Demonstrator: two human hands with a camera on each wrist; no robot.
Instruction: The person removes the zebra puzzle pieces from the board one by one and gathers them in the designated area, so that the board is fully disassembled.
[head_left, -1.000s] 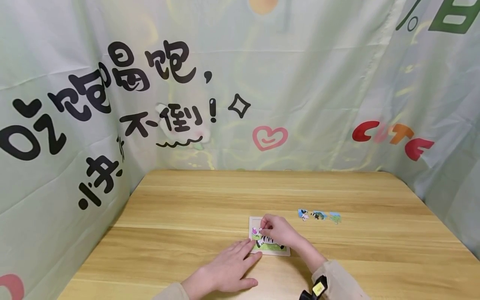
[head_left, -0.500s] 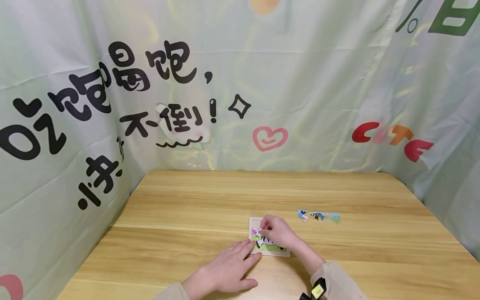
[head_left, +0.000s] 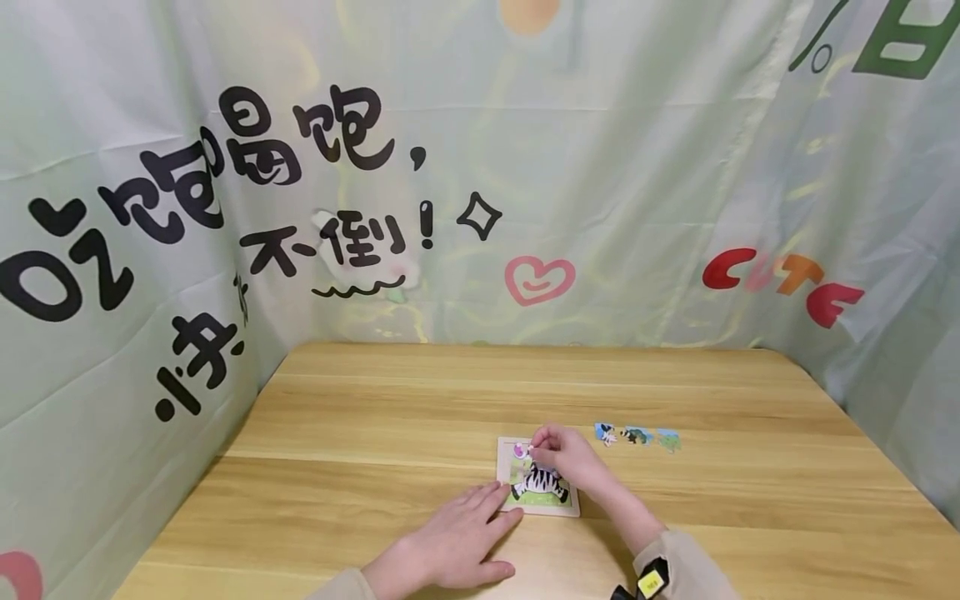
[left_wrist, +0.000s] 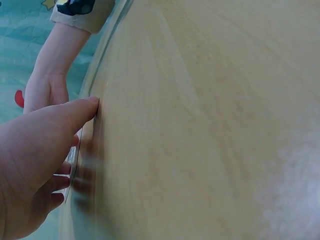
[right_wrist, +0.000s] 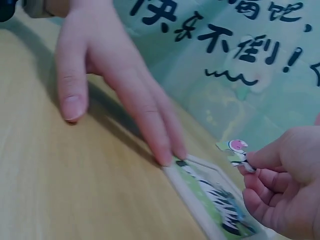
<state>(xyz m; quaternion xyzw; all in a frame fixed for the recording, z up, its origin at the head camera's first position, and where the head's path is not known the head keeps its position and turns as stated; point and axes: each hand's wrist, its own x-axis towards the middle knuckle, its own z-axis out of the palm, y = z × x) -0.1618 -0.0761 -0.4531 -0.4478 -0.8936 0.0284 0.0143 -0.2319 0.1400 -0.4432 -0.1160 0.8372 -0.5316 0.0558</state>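
A shallow puzzle tray [head_left: 503, 460] with a pale border lies flat on the table, showing a striped zebra body [head_left: 542, 480] over green. My right hand [head_left: 572, 460] pinches a puzzle piece [right_wrist: 235, 149] between thumb and fingers, above the tray's far part. That piece is green and white with a pink snout-like patch. My left hand [head_left: 467, 533] rests on the table with its fingers spread, fingertips touching the tray's near left corner. In the right wrist view the raised piece stands apart from the tray. My right hand covers the tray's upper right in the head view.
Three loose puzzle pieces lie in a row beyond the tray to the right: a blue and black one [head_left: 605, 433], a dark green and blue one [head_left: 637, 435] and a light green and blue one [head_left: 669, 439]. A printed curtain [head_left: 637, 183] hangs round the wooden table [head_left: 360, 433].
My right hand has moved up and slightly right with the pinched piece, away from the tray's left side, uncovering more of the zebra. My left hand has stayed in place.
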